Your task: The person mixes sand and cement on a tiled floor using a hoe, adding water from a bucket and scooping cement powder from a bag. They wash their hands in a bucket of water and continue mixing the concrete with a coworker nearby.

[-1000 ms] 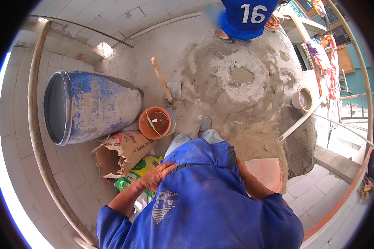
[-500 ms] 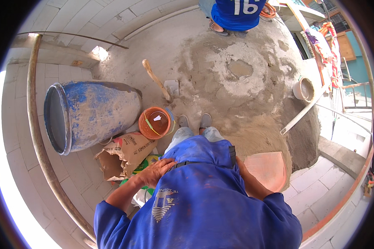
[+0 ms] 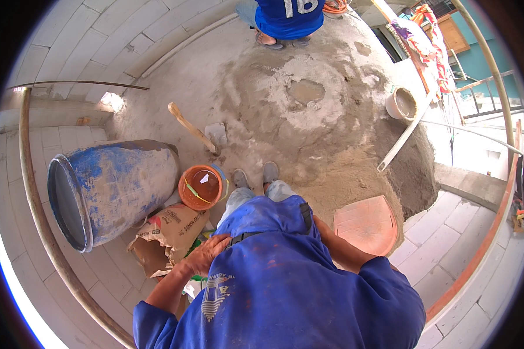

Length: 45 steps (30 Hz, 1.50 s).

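My left hand rests flat against my left hip at the belt, its fingers stretched out and holding nothing I can see. On the other side, my right forearm bends in to my right hip; the fingers of that hand are hidden by my blue shirt. Closest to my left hand is a torn brown paper cement sack. Past it stands an orange bucket with liquid inside. A pinkish, rounded flat pan lies on sand by my right arm.
A blue drum smeared with cement lies at left. Ahead is a wooden-handled shovel. Wet mortar and a sand pile cover the floor, with a pale bucket at right. A person in blue crouches at the far side.
My view has turned and shifted, so the drum, buckets and crouching person sit farther left in the picture. My hands stay at my hips.
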Tool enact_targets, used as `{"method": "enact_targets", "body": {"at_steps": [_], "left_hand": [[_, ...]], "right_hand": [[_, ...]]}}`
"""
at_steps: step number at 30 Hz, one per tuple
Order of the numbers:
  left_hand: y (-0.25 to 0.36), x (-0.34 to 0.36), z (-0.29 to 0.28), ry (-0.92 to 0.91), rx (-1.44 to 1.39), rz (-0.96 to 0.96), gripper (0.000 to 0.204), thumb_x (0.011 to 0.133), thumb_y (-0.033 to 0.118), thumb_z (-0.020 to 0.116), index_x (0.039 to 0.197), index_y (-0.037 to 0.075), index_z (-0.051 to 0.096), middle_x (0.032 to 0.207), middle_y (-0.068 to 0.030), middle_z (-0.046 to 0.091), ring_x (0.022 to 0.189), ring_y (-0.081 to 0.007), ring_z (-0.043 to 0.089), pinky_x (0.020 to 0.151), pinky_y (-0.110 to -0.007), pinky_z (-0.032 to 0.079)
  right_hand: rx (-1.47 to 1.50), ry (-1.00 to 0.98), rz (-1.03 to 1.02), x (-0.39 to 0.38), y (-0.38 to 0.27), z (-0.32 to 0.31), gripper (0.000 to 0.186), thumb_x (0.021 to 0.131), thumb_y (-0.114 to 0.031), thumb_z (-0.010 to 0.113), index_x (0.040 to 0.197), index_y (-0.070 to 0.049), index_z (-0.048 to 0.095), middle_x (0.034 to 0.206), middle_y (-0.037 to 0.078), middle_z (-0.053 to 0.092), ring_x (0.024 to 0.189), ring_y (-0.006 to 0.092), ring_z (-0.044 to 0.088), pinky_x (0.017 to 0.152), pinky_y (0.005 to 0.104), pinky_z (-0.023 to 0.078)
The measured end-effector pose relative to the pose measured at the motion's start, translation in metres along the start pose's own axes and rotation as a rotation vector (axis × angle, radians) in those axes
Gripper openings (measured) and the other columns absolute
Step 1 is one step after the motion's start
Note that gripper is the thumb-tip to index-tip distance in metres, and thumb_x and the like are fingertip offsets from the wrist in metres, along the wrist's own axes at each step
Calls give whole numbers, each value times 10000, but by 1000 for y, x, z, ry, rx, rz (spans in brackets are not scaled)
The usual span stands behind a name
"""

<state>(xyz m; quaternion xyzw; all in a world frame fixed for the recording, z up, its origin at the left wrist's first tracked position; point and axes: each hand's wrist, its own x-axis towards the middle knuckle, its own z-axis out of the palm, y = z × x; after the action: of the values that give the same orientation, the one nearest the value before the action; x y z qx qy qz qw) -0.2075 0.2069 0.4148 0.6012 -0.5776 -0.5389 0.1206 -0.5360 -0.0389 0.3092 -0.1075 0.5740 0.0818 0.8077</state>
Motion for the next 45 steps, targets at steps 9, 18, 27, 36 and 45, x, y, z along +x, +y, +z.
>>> {"method": "enact_targets", "body": {"at_steps": [9, 18, 27, 36, 45], "left_hand": [[-10, -18, -31, -189, -300, -359, 865, 745, 308, 806, 1489, 94, 421, 1488, -206, 461, 1381, -332, 446, 1155, -388, 357], [-147, 70, 22, 340, -531, -587, 784, 861, 391, 694, 1497, 44, 395, 1468, -200, 487, 1331, -318, 508, 1112, -387, 395], [-361, 82, 121, 1588, -1255, -879, 746, 910, 209, 686, 1513, -6, 303, 1403, -240, 489, 1288, -304, 504, 1066, -382, 415], [-302, 77, 232, 234, -574, -1086, 861, 847, 554, 671, 1492, 59, 388, 1510, -185, 412, 1406, -435, 351, 1106, -565, 349], [-336, 84, 246, 305, -484, -974, 638, 831, 428, 694, 1336, 66, 554, 1399, -153, 521, 1323, -436, 440, 1017, -561, 432]], "right_hand": [[-917, 77, 211, -3, -73, -3, 586, 971, -472, 537, 1354, -28, 554, 1221, 181, 651, 982, 286, 670, 768, 415, 562], [-937, 208, -260, 104, -104, 127, 568, 981, -383, 606, 1419, -42, 489, 1199, 142, 651, 943, 209, 662, 727, 347, 558], [-1068, 4, -129, 339, 40, 246, 570, 985, -337, 609, 1412, 18, 480, 1267, 158, 621, 936, 222, 681, 732, 346, 566], [-1267, 42, -186, 629, 176, 301, 693, 952, -216, 624, 1538, -82, 279, 1207, 176, 623, 843, 272, 701, 679, 388, 609], [-1347, 150, -396, 803, 210, 202, 401, 942, -181, 590, 1336, -130, 538, 990, 197, 682, 714, 320, 705, 594, 402, 597]]}}
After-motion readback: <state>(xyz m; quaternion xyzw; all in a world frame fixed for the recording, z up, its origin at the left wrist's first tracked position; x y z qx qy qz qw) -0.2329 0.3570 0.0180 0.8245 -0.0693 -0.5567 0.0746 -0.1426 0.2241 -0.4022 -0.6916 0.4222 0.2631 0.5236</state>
